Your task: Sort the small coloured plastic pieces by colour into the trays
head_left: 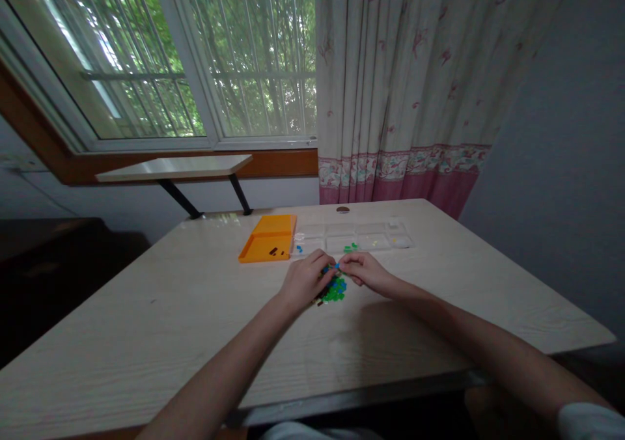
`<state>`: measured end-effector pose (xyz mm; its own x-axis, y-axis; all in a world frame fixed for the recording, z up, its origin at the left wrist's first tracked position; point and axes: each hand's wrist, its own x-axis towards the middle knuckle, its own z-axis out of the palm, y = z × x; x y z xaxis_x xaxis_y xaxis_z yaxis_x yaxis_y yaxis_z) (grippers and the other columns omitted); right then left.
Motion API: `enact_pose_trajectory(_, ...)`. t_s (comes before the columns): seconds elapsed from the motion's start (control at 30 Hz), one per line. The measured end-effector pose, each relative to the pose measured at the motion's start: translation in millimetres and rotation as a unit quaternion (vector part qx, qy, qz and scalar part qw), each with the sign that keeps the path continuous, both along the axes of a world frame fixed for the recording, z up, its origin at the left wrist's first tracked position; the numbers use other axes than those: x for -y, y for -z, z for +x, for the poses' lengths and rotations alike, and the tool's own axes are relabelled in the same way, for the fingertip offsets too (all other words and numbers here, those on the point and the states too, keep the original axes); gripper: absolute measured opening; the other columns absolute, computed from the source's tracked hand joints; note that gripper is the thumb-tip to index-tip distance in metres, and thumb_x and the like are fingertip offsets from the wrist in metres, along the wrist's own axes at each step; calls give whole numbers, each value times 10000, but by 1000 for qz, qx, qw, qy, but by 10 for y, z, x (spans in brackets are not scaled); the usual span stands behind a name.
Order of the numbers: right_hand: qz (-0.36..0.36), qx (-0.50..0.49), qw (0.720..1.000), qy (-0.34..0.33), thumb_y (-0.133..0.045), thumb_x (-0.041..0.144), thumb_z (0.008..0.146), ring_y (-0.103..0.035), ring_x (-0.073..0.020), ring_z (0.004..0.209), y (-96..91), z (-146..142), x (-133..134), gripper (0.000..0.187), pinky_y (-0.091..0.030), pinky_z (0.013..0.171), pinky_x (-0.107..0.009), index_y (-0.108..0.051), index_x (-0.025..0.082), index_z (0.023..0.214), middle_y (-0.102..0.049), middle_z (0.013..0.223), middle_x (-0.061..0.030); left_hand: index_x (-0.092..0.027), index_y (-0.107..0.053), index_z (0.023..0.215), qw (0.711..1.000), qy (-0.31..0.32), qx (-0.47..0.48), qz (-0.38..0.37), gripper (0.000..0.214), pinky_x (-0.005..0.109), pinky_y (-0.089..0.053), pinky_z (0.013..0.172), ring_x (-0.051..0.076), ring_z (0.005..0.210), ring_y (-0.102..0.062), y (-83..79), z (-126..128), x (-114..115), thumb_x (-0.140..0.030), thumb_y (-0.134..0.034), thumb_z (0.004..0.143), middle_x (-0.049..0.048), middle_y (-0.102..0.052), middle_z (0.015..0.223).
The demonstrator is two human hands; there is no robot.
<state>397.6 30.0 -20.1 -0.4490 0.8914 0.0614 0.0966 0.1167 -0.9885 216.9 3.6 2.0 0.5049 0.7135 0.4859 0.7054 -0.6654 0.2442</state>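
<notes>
A pile of small green, blue, dark brown and cream plastic pieces (336,290) lies on the table in front of me. My left hand (306,277) curls over the left side of this pile, its thumb and fingers bent inward. What its fingers hold, if anything, is hidden. Just above the pile, my right hand (367,273) pinches a small blue piece (336,266) between thumb and forefinger, close to the left fingertips. The exact shape of this piece is too small to tell.
Behind my hands, an open orange case (267,258) holds a few brown pieces (273,252). Beside it, a clear compartment tray (326,239) contains blue pieces (299,249), green pieces (350,248) and small yellow bits. A raised shelf (176,166) stands at the table's back left.
</notes>
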Motion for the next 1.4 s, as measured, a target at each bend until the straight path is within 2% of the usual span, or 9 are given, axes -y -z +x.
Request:
enact_pose_trajectory(0.5,-16,-12,1000,-17,-579,438,681,-295,-43,334,12,-6,-2,311,-187,360,-183,-550,136,747,-374,416,94,-198,-600,918,998,26,49,8,200,233,-453,703,126,789,-560,16,-19,-12,-298,-439,853,38,-571,860)
enact_pose_trajectory(0.6,27,27,999,-9,-556,433,718,-313,-49,355,7,3,9,303,-228,384,-183,-575,134,761,-390,422,84,-195,-604,913,996,17,82,22,187,227,-451,672,121,760,-554,3,-48,-26,-284,-452,849,39,-575,857)
enact_pose_trajectory(0.67,96,66,993,7,-552,396,742,-391,-62,425,13,20,19,266,-292,433,-187,-598,136,770,-481,506,46,-190,-604,915,992,0,120,47,179,221,-448,648,114,724,-547,-16,-85,-44,-280,-467,844,39,-578,844)
enact_pose_trajectory(0.77,235,160,959,15,-563,306,757,-496,-99,592,33,53,31,173,-363,546,-206,-632,149,780,-585,681,-9,-184,-613,901,978,-37,178,99,176,210,-440,596,94,633,-522,-60,-147,-64,-295,-498,829,36,-582,818)
enact_pose_trajectory(0.87,305,233,923,4,-575,248,750,-525,-113,652,52,70,40,114,-376,591,-209,-644,165,786,-609,722,-17,-181,-620,885,965,-64,217,136,177,196,-427,544,72,562,-489,-106,-184,-58,-306,-513,821,34,-585,813)
enact_pose_trajectory(1.13,328,270,905,2,-576,239,753,-550,-120,681,61,51,43,101,-387,621,-208,-647,172,781,-622,723,-14,-182,-634,866,957,-60,231,168,160,189,-417,521,68,559,-480,-121,-173,-25,-296,-535,812,29,-580,791)
enact_pose_trajectory(1.4,326,276,904,2,-570,229,752,-556,-123,685,75,49,33,98,-392,628,-213,-648,174,776,-625,726,-13,-194,-627,892,960,-65,235,137,174,199,-414,531,76,563,-475,-102,-196,-65,-311,-524,815,26,-565,789)
